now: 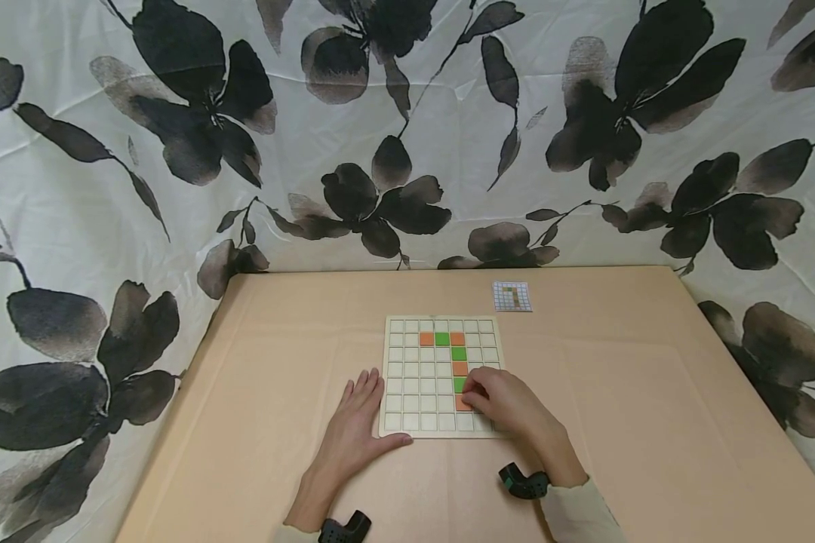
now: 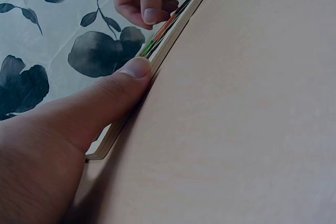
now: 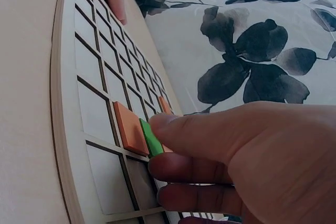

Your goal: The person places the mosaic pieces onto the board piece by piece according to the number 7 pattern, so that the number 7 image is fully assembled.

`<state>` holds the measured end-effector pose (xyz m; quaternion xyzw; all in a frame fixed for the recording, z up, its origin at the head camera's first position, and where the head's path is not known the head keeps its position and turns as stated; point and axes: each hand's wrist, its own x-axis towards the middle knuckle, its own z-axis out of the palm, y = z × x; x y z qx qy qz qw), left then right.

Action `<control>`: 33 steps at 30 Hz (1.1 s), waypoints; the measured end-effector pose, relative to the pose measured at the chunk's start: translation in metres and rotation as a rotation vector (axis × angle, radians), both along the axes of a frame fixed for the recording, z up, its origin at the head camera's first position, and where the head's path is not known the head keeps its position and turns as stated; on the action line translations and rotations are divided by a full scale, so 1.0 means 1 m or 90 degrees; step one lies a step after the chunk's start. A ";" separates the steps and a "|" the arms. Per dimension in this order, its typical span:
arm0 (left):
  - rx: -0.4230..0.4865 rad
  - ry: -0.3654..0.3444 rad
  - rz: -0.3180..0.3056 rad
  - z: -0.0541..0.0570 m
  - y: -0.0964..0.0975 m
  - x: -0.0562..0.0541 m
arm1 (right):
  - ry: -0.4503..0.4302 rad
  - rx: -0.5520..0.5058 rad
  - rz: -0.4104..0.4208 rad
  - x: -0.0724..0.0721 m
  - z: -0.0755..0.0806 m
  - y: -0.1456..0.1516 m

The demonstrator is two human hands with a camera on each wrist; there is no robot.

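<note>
A square wooden grid board [image 1: 405, 431] lies on the table. Orange and green tiles form a short row near its far side and a column running toward its near side. My left hand [image 1: 360, 422] rests spread at the board's left, its thumb against the near edge. Over the near end of the column, my right hand [image 1: 512, 400] has bent fingers beside the nearest orange tile [image 3: 131, 129] and the green tile [image 3: 151, 139]. The right wrist view shows tiles through the gap between thumb and fingers; I see nothing held there. Part of the board's right side is hidden under this hand.
A small card [image 1: 512, 296] printed with a coloured grid pattern lies beyond the board's far right corner. The light wooden table [image 1: 265, 339] surrounds the board. Behind and beside it hangs white cloth [image 1: 475, 121] with dark flowers. Each wrist wears a black device.
</note>
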<state>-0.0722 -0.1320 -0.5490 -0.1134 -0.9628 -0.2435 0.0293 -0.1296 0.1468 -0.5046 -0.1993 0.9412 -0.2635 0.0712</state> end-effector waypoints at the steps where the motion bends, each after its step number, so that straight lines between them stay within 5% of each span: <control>1: 0.001 0.000 0.000 0.000 0.000 0.000 | 0.002 0.000 0.001 0.000 0.000 0.000; 33: -0.012 0.013 0.001 0.002 0.002 -0.001 | 0.051 -0.047 -0.060 -0.001 0.000 0.001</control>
